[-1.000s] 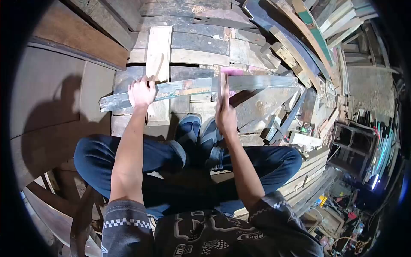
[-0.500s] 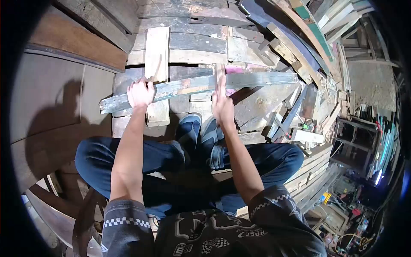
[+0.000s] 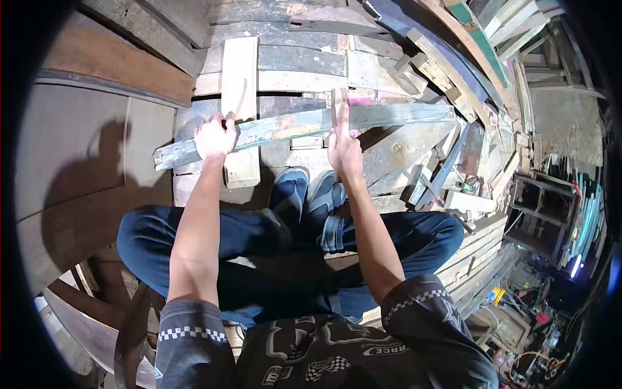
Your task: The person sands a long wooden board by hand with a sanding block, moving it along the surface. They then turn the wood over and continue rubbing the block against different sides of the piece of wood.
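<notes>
A long weathered grey-green beam (image 3: 291, 126) lies crosswise in front of my feet, over a pale plank (image 3: 240, 71) on its left part. My left hand (image 3: 215, 137) is wrapped over the beam near its left end. Farther right, my right hand (image 3: 345, 152) holds a small flat wooden piece (image 3: 338, 99) against the beam, with the index finger stretched along it. The palm side of the right hand is hidden.
Both shoes (image 3: 289, 191) rest on the plank floor below the beam. Stacked boards (image 3: 447, 71) lean at the upper right. A dark open crate (image 3: 536, 217) and cluttered tools are at the right. A wooden panel (image 3: 78, 142) stands at the left.
The view has shifted slightly. My right hand and the small wooden piece have moved a little right along the beam. The left hand keeps its hold.
</notes>
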Demonstrator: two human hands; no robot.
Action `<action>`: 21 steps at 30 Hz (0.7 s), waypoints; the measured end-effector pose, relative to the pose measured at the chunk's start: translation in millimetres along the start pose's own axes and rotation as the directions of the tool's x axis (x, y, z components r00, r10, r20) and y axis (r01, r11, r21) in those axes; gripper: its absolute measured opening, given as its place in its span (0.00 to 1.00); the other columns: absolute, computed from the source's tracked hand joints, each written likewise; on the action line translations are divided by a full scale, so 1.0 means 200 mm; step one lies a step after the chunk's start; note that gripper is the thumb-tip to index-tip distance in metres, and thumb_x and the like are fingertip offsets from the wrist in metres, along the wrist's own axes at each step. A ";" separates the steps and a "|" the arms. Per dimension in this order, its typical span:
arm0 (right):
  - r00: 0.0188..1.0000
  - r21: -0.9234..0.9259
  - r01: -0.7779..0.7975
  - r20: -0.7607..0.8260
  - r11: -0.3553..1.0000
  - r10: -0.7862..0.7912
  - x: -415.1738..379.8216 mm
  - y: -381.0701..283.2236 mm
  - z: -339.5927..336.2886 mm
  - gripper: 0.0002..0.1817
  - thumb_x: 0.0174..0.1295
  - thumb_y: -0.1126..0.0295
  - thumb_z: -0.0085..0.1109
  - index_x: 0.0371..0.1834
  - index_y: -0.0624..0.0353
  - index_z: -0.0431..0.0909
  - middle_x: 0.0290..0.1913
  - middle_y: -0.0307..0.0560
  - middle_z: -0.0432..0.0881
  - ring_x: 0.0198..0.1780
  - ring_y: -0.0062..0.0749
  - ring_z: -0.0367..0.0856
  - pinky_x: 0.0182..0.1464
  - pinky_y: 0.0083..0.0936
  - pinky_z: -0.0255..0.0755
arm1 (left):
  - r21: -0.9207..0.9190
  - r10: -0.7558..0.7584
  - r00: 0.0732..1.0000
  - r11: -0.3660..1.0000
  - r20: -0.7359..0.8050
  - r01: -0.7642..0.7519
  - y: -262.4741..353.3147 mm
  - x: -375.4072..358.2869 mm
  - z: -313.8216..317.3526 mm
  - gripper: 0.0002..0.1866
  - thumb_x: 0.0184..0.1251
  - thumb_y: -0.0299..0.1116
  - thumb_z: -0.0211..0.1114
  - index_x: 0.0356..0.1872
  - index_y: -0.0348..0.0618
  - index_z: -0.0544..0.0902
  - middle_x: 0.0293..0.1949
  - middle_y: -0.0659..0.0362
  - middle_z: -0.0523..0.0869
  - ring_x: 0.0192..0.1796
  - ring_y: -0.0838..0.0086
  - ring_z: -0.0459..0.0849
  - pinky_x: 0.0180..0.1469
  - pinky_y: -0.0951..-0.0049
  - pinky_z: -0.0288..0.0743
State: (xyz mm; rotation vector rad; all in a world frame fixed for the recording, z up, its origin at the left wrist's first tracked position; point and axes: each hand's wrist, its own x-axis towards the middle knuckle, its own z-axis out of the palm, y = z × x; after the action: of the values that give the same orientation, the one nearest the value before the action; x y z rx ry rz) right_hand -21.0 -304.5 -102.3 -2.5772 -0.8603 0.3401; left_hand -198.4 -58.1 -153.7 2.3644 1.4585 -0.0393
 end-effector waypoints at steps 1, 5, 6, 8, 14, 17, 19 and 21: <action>1.000 0.015 0.007 -0.002 1.000 -0.007 -0.04 0.02 0.01 0.40 0.72 0.68 0.50 0.83 0.51 0.40 0.28 0.76 0.80 0.30 0.74 0.80 0.32 0.61 0.73 | 0.010 -0.003 1.000 1.000 0.005 0.003 0.00 -0.01 0.00 0.19 0.66 0.49 0.56 0.43 0.47 0.86 0.43 0.50 0.89 0.53 0.58 0.85 0.63 0.55 0.70; 0.998 0.045 -0.053 0.041 0.998 0.051 -0.27 0.05 -0.01 0.42 0.71 0.67 0.51 0.83 0.47 0.38 0.27 0.76 0.80 0.29 0.75 0.79 0.31 0.62 0.72 | -0.067 -0.035 0.999 0.997 -0.042 0.032 0.01 -0.01 -0.02 0.18 0.63 0.48 0.58 0.41 0.46 0.86 0.38 0.50 0.90 0.48 0.55 0.86 0.61 0.56 0.72; 0.993 0.019 -0.091 0.072 0.996 0.089 -0.29 0.05 -0.03 0.42 0.71 0.67 0.51 0.83 0.47 0.38 0.27 0.76 0.80 0.30 0.75 0.80 0.30 0.63 0.71 | -0.068 -0.033 0.998 0.997 -0.055 0.029 0.01 0.00 -0.02 0.18 0.63 0.48 0.58 0.41 0.46 0.86 0.38 0.50 0.90 0.48 0.55 0.86 0.60 0.55 0.72; 0.999 0.006 -0.039 0.016 0.999 0.039 -0.22 0.05 -0.02 0.42 0.72 0.67 0.51 0.83 0.48 0.38 0.27 0.76 0.80 0.29 0.75 0.79 0.30 0.63 0.71 | -0.031 -0.006 0.998 1.000 -0.067 0.004 0.01 -0.01 -0.01 0.18 0.63 0.48 0.58 0.40 0.47 0.86 0.38 0.50 0.90 0.48 0.55 0.87 0.59 0.55 0.73; 0.999 0.006 0.015 -0.050 1.000 -0.014 0.00 0.06 0.00 0.40 0.72 0.65 0.50 0.83 0.47 0.41 0.25 0.75 0.80 0.29 0.74 0.80 0.30 0.62 0.73 | -0.011 -0.037 0.999 0.999 -0.012 0.037 0.02 -0.01 -0.02 0.20 0.66 0.50 0.57 0.42 0.47 0.87 0.41 0.49 0.90 0.49 0.55 0.87 0.61 0.55 0.73; 0.998 0.010 -0.056 0.002 0.998 0.056 -0.16 0.08 -0.03 0.42 0.71 0.64 0.51 0.84 0.45 0.38 0.24 0.74 0.80 0.29 0.73 0.81 0.31 0.63 0.74 | 0.004 -0.041 0.999 0.999 -0.012 0.041 0.02 -0.01 -0.02 0.20 0.66 0.51 0.57 0.44 0.47 0.87 0.43 0.49 0.90 0.50 0.54 0.87 0.62 0.54 0.72; 0.986 -0.030 -0.153 0.066 0.988 0.155 -0.27 0.07 -0.06 0.43 0.70 0.64 0.52 0.84 0.44 0.38 0.24 0.74 0.80 0.28 0.73 0.81 0.31 0.63 0.74 | 0.017 -0.042 0.999 0.999 -0.020 0.043 0.01 0.01 -0.02 0.21 0.66 0.51 0.57 0.46 0.47 0.87 0.43 0.49 0.90 0.50 0.54 0.87 0.62 0.54 0.72; 0.993 -0.019 -0.106 0.050 0.994 0.107 -0.23 0.07 -0.07 0.41 0.72 0.62 0.50 0.84 0.40 0.38 0.25 0.75 0.80 0.30 0.73 0.82 0.32 0.63 0.75 | 0.024 -0.048 0.999 0.999 0.016 0.047 0.02 -0.01 -0.03 0.22 0.66 0.51 0.57 0.47 0.47 0.87 0.43 0.49 0.90 0.50 0.54 0.87 0.62 0.54 0.72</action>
State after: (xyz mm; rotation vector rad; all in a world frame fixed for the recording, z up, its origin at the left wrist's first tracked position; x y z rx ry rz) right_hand -45.0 -347.3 -91.1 -2.6460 -0.7472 0.4335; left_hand -196.4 -59.0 -146.1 2.3417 1.5142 -0.0886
